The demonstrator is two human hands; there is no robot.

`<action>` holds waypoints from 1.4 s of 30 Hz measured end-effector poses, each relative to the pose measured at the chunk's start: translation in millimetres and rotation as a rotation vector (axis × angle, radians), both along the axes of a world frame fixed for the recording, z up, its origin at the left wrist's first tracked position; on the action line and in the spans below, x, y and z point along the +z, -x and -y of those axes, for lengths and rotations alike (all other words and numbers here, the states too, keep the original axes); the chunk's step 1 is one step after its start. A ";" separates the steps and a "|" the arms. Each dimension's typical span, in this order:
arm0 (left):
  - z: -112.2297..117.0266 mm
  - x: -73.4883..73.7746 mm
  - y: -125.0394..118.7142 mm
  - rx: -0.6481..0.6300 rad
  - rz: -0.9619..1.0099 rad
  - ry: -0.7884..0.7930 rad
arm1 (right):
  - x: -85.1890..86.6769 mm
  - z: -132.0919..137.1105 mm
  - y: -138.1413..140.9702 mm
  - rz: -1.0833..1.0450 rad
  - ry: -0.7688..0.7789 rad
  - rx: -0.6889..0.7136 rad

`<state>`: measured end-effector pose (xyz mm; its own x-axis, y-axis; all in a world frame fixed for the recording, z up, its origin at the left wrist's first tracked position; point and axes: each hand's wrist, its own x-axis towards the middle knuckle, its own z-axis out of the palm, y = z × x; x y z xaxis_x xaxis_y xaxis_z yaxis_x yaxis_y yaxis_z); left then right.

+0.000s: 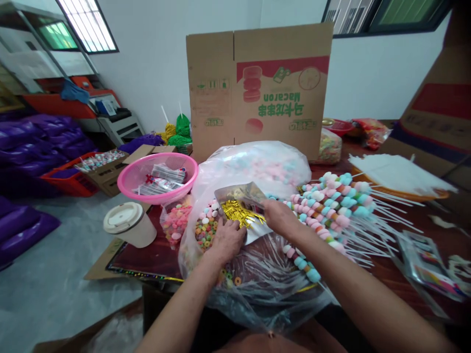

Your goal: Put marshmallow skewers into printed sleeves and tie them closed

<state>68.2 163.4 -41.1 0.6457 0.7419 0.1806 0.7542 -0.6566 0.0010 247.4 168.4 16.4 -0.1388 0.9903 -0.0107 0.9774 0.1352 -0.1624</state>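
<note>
Gripping the silvery pouch (259, 232) is the right hand (280, 216); left hand's (228, 239) grip is unclear.

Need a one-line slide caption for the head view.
Left hand and right hand at a pouch of gold strips, candy skewers beside.

Soft, rather dim indoor light, barred window (87, 24) at upper left blown white, glints on purple bags (40, 139), wide-angle stretch and softness toward edges.

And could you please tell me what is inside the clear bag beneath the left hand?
Colourful rings and pink and white sweets show in the bag; the left hand covers part, and anything deeper is hidden.
</note>
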 end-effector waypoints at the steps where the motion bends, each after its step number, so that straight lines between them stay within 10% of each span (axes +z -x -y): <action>1: 0.5 1.5 3.1 -0.009 0.005 0.011 | -1.9 16.7 -4.6 0.000 -0.040 0.030; 6: 12.8 6.9 28.9 -0.025 0.273 -0.056 | -52.5 111.3 -8.8 0.052 -0.456 0.312; 9: 27.5 8.0 35.3 0.030 0.436 -0.105 | -75.5 130.3 2.4 0.131 -0.406 0.389; 16: 61.8 15.2 20.6 -0.085 0.174 0.161 | -76.0 92.6 8.9 0.150 -0.186 0.246; 27: 66.4 15.0 19.0 -0.065 -0.007 0.178 | -61.5 112.0 -25.6 -0.270 -0.058 0.277; 33: 53.0 9.8 -16.8 0.174 -0.071 0.288 | -55.6 102.4 -19.7 -0.266 -0.137 0.025; 42: 30.7 12.0 -33.3 0.283 -0.075 0.370 | -54.8 71.3 5.4 -0.053 0.132 -0.078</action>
